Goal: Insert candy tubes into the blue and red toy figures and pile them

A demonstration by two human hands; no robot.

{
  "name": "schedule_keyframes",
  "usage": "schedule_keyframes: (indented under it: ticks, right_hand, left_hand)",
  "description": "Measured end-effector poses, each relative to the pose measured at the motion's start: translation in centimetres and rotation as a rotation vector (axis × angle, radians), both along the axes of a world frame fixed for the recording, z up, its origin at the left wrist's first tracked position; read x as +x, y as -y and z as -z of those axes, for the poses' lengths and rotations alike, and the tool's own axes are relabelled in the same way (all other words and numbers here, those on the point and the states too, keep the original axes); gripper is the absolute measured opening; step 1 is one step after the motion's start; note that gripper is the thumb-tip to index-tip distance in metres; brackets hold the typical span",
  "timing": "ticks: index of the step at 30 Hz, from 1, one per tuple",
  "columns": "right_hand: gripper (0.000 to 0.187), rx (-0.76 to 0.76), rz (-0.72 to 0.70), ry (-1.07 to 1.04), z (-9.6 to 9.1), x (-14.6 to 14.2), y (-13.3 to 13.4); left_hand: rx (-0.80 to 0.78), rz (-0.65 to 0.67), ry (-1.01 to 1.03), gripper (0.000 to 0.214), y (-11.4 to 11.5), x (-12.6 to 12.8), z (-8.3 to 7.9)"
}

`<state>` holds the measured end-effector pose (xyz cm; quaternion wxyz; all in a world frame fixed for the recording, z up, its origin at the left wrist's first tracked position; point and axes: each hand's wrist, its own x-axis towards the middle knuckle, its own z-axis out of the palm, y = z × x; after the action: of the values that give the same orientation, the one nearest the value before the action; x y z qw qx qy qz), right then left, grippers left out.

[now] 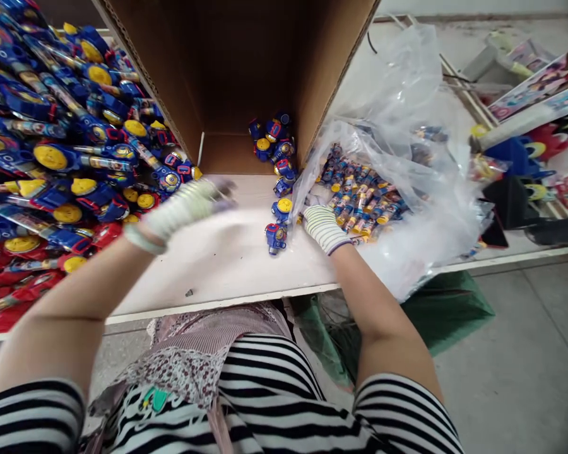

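Observation:
My gloved left hand [189,205] is blurred by motion above the white table [227,265], just right of a big heap of blue, yellow and red toys [61,157]. Whether it holds anything is unclear. My gloved right hand [322,227] rests at the mouth of a clear plastic bag [407,157] filled with several small printed tubes [360,195]. Its fingers curl down among the tubes and their tips are hidden. A few small blue and yellow toy parts [278,221] lie just left of this hand, trailing into an open cardboard box [236,75].
The cardboard box lies on its side at the table's back with more toy parts [271,140] inside. Printed cards and coloured toys [539,126] crowd the right end. A green bag [435,315] sits under the table on a grey floor.

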<state>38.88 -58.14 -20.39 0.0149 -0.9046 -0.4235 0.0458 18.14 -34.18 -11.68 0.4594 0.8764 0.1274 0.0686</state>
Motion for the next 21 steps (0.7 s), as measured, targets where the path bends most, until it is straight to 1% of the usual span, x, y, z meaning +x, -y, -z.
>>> schedule_keyframes:
  ticks: [2, 3, 4, 5, 6, 7, 8, 9, 10, 12, 13, 14, 15, 17, 19, 21]
  right_hand:
    - [0.045, -0.062, 0.003, 0.041, -0.4, -0.6, 0.1]
    - [0.043, -0.079, -0.014, 0.053, -0.6, -1.0, 0.6]
    - [0.040, -0.091, -0.039, 0.056, -0.9, -1.4, 1.4]
    - [0.038, -0.102, -0.048, 0.048, -1.2, -1.9, 2.3]
    - [0.038, -0.102, -0.036, 0.032, -1.4, -2.5, 3.3]
    - [0.038, -0.088, -0.002, 0.006, -1.6, -3.2, 4.3]
    - [0.040, -0.051, 0.040, -0.030, -1.7, -4.1, 5.1]
    - [0.041, 0.011, 0.065, -0.076, -1.7, -5.1, 5.7]
    - [0.042, 0.091, 0.061, -0.128, -1.8, -6.2, 5.9]
    - [0.043, 0.234, -0.020, -0.222, -2.0, -8.6, 5.3]
    - [0.042, 0.266, -0.069, -0.251, -2.2, -9.8, 4.5]
    - [0.041, 0.269, -0.106, -0.263, -2.5, -10.8, 3.6]
    - [0.041, 0.248, -0.126, -0.262, -2.9, -11.8, 2.5]
    - [0.040, 0.183, -0.137, -0.241, -3.8, -13.0, 0.5]
    - [0.041, 0.137, -0.132, -0.209, -4.6, -13.6, -0.9]
    - [0.042, 0.109, -0.131, -0.173, -5.1, -13.9, -1.7]
  left_hand:
    - [0.030, 0.159, -0.118, 0.052, 3.9, 3.0, 2.5]
    - [0.089, 0.214, -0.185, 0.050, 5.6, 4.4, 3.7]
    - [0.129, 0.243, -0.212, 0.048, 7.0, 5.5, 4.7]
    - [0.146, 0.259, -0.236, 0.043, 7.9, 6.3, 5.6]
    - [0.120, 0.253, -0.249, 0.040, 8.3, 6.6, 6.3]
    - [0.036, 0.221, -0.244, 0.038, 8.3, 6.4, 6.8]
    - [-0.095, 0.171, -0.231, 0.038, 7.8, 5.8, 7.2]
    - [-0.258, 0.110, -0.196, 0.039, 7.2, 4.8, 7.4]
    - [-0.433, 0.050, -0.136, 0.041, 6.4, 3.6, 7.5]
    - [-0.728, -0.031, 0.024, 0.046, 5.2, 1.2, 7.3]
    - [-0.816, -0.052, 0.100, 0.047, 4.9, 0.3, 7.1]
    - [-0.863, -0.068, 0.162, 0.047, 4.8, -0.4, 6.9]
    - [-0.876, -0.094, 0.213, 0.046, 4.8, -0.9, 6.8]
    - [-0.850, -0.176, 0.305, 0.045, 5.2, -1.4, 6.6]
    - [-0.820, -0.270, 0.401, 0.043, 5.7, -1.5, 6.7]
    - [-0.802, -0.351, 0.468, 0.044, 6.2, -1.7, 6.7]
